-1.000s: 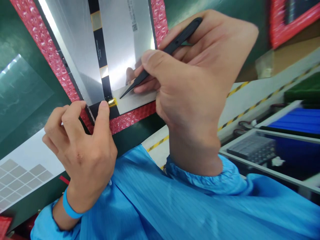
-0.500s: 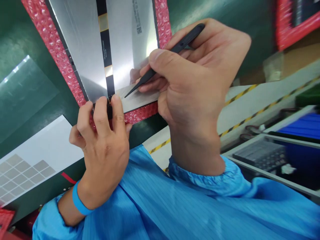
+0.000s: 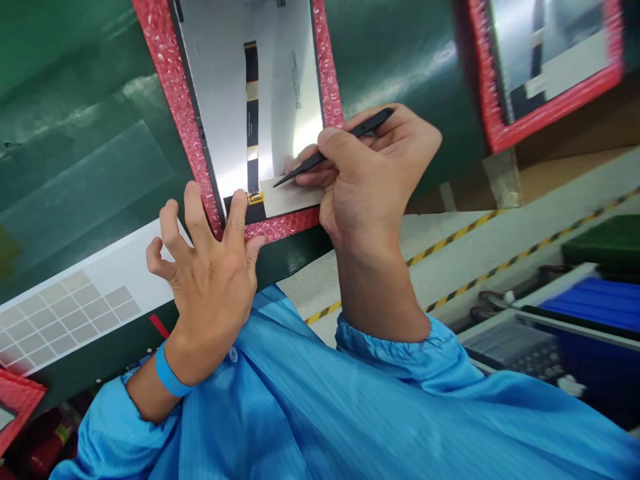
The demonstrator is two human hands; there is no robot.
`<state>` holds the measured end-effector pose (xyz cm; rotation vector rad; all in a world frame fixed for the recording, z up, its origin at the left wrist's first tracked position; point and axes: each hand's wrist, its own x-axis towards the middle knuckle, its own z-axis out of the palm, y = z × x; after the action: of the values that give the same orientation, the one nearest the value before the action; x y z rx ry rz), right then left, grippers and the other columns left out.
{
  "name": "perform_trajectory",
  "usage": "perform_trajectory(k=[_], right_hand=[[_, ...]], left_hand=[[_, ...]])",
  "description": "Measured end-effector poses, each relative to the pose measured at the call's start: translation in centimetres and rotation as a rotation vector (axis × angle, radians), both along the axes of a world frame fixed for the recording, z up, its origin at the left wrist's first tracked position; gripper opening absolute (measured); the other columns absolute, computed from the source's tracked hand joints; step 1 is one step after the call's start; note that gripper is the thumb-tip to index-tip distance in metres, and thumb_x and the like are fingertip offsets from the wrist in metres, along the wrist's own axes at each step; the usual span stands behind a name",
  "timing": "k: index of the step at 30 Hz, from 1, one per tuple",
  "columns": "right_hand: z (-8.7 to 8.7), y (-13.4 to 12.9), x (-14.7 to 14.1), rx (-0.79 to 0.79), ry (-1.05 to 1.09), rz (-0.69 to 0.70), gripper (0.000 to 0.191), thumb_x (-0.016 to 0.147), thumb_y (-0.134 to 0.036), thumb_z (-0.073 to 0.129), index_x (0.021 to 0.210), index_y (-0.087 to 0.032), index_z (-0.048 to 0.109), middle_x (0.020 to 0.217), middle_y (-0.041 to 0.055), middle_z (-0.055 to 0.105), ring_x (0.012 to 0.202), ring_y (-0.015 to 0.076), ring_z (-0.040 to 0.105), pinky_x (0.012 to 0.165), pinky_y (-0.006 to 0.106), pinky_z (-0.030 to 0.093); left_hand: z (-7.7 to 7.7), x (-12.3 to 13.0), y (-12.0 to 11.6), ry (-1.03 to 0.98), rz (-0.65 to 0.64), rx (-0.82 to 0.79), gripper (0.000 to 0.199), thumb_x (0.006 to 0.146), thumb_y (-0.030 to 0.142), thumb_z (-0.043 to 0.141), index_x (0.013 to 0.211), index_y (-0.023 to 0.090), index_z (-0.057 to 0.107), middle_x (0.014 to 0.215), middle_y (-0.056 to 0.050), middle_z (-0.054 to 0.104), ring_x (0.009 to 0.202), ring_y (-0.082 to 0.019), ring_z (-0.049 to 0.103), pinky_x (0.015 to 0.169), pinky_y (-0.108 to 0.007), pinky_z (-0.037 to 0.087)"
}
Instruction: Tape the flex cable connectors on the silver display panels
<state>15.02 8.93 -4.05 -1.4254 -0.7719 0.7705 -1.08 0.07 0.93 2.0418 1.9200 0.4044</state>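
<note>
A display panel (image 3: 220, 80) with a silvery back lies on pink bubble wrap (image 3: 167, 73). A dark flex cable (image 3: 253, 120) runs down its middle to a gold-coloured connector end (image 3: 255, 198) near the lower edge. My left hand (image 3: 213, 267) has its fingers spread, the index fingertip touching the panel's dark lower edge just left of that connector. In my right hand (image 3: 373, 173) black tweezers (image 3: 313, 160) are pinched like a pen. Their tip points down-left, over or on the pale strip (image 3: 290, 197) right of the connector; contact cannot be told.
On the green mat (image 3: 400, 60), a white sheet of grey square stickers (image 3: 95, 300) lies left, below a clear film (image 3: 90, 180). Another panel in pink wrap (image 3: 545, 107) is at upper right. Blue bins (image 3: 595, 303) stand lower right, beyond yellow-black floor tape (image 3: 460, 290).
The view has shifted, showing more of the panel and the second one. My left fingers have spread and uncovered the connector end. The tweezers stay in my right hand, near the same strip.
</note>
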Motion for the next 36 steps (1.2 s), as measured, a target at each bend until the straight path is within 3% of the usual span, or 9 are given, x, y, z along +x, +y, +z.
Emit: perform_trajectory(k=[4, 8, 10, 13, 16, 19, 23, 36], right_hand=[[-0.4, 0.1, 0.7, 0.041, 0.024, 0.009, 0.024, 0.081, -0.014, 0.078, 0.079, -0.030, 0.060, 0.065, -0.0034, 0.067, 0.055, 0.0186, 0.070, 0.046, 0.029, 0.053], [1.1, -0.7, -1.1, 0.117, 0.029, 0.036, 0.024, 0.077, -0.013, 0.079, 0.074, -0.032, 0.066, 0.062, -0.0019, 0.068, 0.055, 0.0217, 0.072, 0.043, 0.031, 0.054], [2.3, -1.7, -3.5, 0.159, 0.058, 0.149, 0.022, 0.077, -0.015, 0.082, 0.079, -0.032, 0.070, 0.067, -0.0012, 0.072, 0.058, 0.0217, 0.073, 0.045, 0.032, 0.058], [3.8, -3.8, -8.2, 0.125, 0.129, 0.454, 0.026, 0.079, -0.024, 0.091, 0.088, -0.029, 0.068, 0.072, -0.0014, 0.074, 0.064, 0.0208, 0.077, 0.052, 0.030, 0.063], [3.8, -5.4, -12.5, 0.037, 0.140, 0.715, 0.030, 0.086, -0.036, 0.092, 0.089, -0.028, 0.063, 0.074, -0.0033, 0.073, 0.071, 0.0191, 0.078, 0.060, 0.030, 0.065], [2.6, -6.2, -14.6, 0.026, 0.105, 0.793, 0.035, 0.087, -0.046, 0.092, 0.091, -0.029, 0.061, 0.075, -0.0050, 0.072, 0.070, 0.0177, 0.077, 0.061, 0.030, 0.063], [1.6, -6.1, -14.8, 0.028, 0.045, 0.792, 0.037, 0.088, -0.049, 0.091, 0.092, -0.030, 0.060, 0.077, -0.0059, 0.072, 0.072, 0.0173, 0.076, 0.062, 0.029, 0.061], [2.0, -4.6, -14.4, -0.099, -0.041, 0.977, 0.038, 0.087, -0.041, 0.094, 0.094, -0.028, 0.059, 0.075, -0.0047, 0.069, 0.067, 0.0190, 0.074, 0.059, 0.032, 0.065]], left_hand=[[0.4, -3.5, -0.9, 0.039, 0.022, 0.102, 0.046, 0.106, 0.035, 0.066, 0.151, 0.028, 0.065, 0.173, -0.020, 0.044, 0.157, -0.052, 0.038, 0.115, -0.074, 0.030], [1.1, -11.1, -3.7, 0.003, 0.087, 0.243, 0.035, 0.111, 0.027, 0.055, 0.142, 0.028, 0.070, 0.153, -0.015, 0.067, 0.146, -0.035, 0.060, 0.117, -0.060, 0.044], [1.1, -14.6, -5.4, -0.052, 0.127, 0.262, 0.033, 0.111, 0.025, 0.055, 0.139, 0.028, 0.072, 0.144, -0.012, 0.073, 0.138, -0.029, 0.067, 0.116, -0.053, 0.051], [0.4, -17.7, -7.5, -0.043, 0.038, 0.173, 0.041, 0.107, 0.036, 0.065, 0.148, 0.029, 0.065, 0.151, -0.011, 0.070, 0.147, -0.032, 0.061, 0.120, -0.054, 0.049], [-1.0, -18.1, -8.4, 0.012, -0.047, 0.128, 0.055, 0.103, 0.045, 0.072, 0.154, 0.031, 0.058, 0.160, -0.012, 0.064, 0.155, -0.037, 0.053, 0.121, -0.056, 0.042], [-1.7, -17.6, -8.5, 0.013, -0.041, 0.148, 0.054, 0.103, 0.045, 0.072, 0.153, 0.029, 0.059, 0.160, -0.013, 0.063, 0.154, -0.037, 0.053, 0.119, -0.053, 0.040], [-1.9, -17.4, -8.5, 0.000, -0.040, 0.129, 0.053, 0.103, 0.047, 0.070, 0.152, 0.029, 0.059, 0.161, -0.011, 0.063, 0.155, -0.036, 0.052, 0.120, -0.052, 0.038], [-2.3, -17.3, -8.4, -0.026, -0.053, 0.170, 0.055, 0.100, 0.047, 0.075, 0.147, 0.021, 0.060, 0.158, -0.015, 0.064, 0.153, -0.038, 0.053, 0.119, -0.051, 0.037]])
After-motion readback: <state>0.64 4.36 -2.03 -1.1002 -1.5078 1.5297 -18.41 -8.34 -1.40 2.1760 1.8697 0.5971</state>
